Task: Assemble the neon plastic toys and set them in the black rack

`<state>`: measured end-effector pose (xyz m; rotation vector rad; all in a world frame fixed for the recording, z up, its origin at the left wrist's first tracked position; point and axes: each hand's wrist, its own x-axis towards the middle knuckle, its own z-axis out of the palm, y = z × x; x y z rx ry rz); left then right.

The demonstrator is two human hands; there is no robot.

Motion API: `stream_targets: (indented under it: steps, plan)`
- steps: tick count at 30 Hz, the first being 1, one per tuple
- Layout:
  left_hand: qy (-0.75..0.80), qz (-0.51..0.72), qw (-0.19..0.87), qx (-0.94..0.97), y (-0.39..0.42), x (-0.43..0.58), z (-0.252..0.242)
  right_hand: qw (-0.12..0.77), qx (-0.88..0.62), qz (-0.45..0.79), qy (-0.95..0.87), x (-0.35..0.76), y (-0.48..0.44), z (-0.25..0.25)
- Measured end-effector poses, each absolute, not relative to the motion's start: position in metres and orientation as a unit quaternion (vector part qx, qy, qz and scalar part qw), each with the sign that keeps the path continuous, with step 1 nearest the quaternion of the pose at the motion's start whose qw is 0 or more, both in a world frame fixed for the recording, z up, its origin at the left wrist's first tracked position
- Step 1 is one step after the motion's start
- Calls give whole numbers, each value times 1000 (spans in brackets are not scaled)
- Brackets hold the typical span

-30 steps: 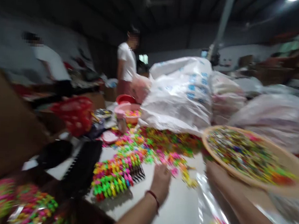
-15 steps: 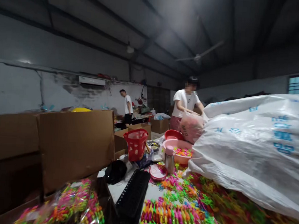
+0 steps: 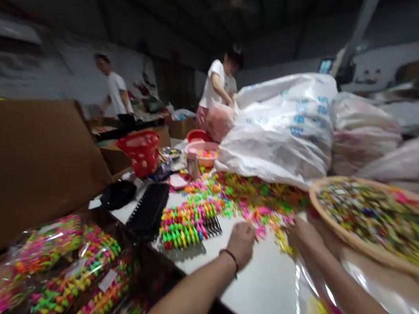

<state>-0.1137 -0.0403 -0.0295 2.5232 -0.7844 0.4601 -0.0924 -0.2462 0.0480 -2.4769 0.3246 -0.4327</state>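
Note:
My left hand (image 3: 242,245), with a dark band at its wrist, is over the white tabletop (image 3: 268,285). Its fingers are curled close to small pink plastic pieces (image 3: 260,230); anything held in them is hidden. To the right, my right hand (image 3: 302,235) is blurred beside yellow plastic pieces (image 3: 283,241), its fingertips hard to make out. Left of my hands, rows of bright plastic pieces (image 3: 183,224) sit on a rack with black prongs (image 3: 213,226). A loose heap of similar coloured pieces (image 3: 261,189) spreads behind both hands.
A wide basket (image 3: 320,215) of small mixed pieces stands at right. Big white sacks (image 3: 279,128) rise behind. Bagged coloured pieces (image 3: 94,259) lie lower left, near a black tray (image 3: 148,210), red basket (image 3: 143,155) and cardboard box (image 3: 40,164). Two people stand farther back.
The view has swung down and to the right. Both my hands have come into view over the table, and the wide basket at right now shows.

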Motion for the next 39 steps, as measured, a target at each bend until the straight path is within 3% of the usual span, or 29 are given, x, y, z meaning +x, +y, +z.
stream_targets:
  steps: [2, 4, 6, 11, 15, 20, 26, 33, 39]
  plan:
    - [-261, 141, 257, 920, -35, -111, -34, 257, -944, -90, 185, -110, -259, 37]
    - [-219, 158, 289, 918, -31, -106, -43, 272, -931, -119, 213, -116, -264, 32]
    - [-196, 179, 317, 911, -25, -105, -51, 361, -898, -130, 213, -123, -262, 29]
    - [-177, 190, 357, 897, -6, -126, -47, 715, -676, -44, 172, -173, -227, 28]
    - [-210, 157, 401, 878, 10, -161, -30, 795, -582, 51, 163, -207, -185, 27]
    - [-240, 159, 422, 859, 47, -197, -2, 797, -587, 77, 118, -208, -141, 13]
    - [-223, 277, 278, 892, 115, -189, 40, 751, -650, 86, 76, -183, -103, -1]
    - [-363, 149, 178, 902, 157, -141, 51, 632, -772, 25, -70, -135, -50, -7]
    - [-349, 124, 146, 917, 152, -133, 39, 590, -797, 36, -123, -111, -33, -22]
